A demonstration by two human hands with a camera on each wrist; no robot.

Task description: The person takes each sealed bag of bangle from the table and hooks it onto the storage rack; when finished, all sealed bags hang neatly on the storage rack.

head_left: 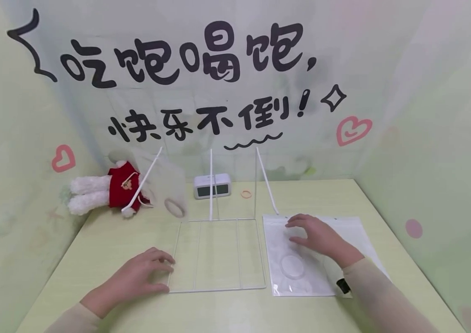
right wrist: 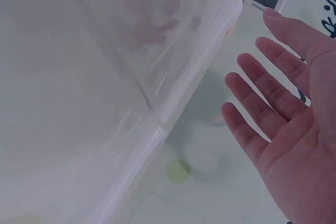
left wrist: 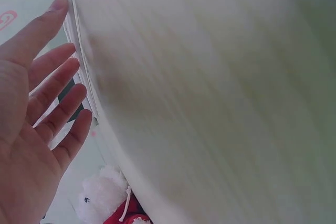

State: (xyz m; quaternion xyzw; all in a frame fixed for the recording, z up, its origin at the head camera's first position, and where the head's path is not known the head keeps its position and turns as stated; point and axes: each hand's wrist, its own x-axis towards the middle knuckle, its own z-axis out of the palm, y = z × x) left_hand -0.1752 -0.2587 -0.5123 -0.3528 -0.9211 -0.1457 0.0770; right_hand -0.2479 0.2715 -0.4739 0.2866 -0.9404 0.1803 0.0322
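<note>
A white wire rack [head_left: 219,290] stands mid-table, with rods rising at its back. My left hand [head_left: 137,277] is at the rack's left side, fingertips right at the wire and overlapping it in the head view. In the left wrist view the fingers [left wrist: 55,106] are spread and slightly bent, holding nothing. A clear plastic bag [head_left: 302,286] with a round mark lies flat right of the rack. Over its upper part is my right hand [head_left: 316,235], fingers loosely bent. The right wrist view shows that palm bare, its fingers [right wrist: 262,87] apart from each other.
A translucent sheet [head_left: 169,180] with an oval ring is at the rack's left rod. Behind stand a white digital clock [head_left: 212,186] and an orange ring [head_left: 245,194]. A plush toy [head_left: 120,187] in red lies back left. Printed curtains enclose the table [head_left: 106,240].
</note>
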